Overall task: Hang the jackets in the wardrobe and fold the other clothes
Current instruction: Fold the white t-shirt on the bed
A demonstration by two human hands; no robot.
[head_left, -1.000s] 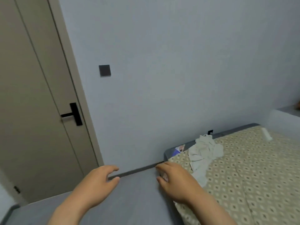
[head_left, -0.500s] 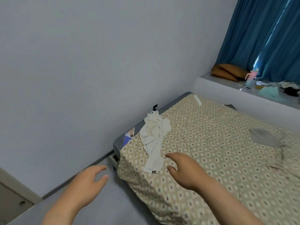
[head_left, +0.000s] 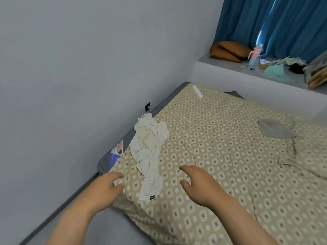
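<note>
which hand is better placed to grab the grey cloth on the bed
Right, probably. The right hand hovers open nearer the grey cloth; the left hand sits at the bed corner, beyond the white garment.

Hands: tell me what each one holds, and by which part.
Nothing is held. The left hand and right hand are open, either side of the white garment on the bed.

Bed: runs past your right and bottom edges.
Tag on white garment: too small for you to read.
</note>
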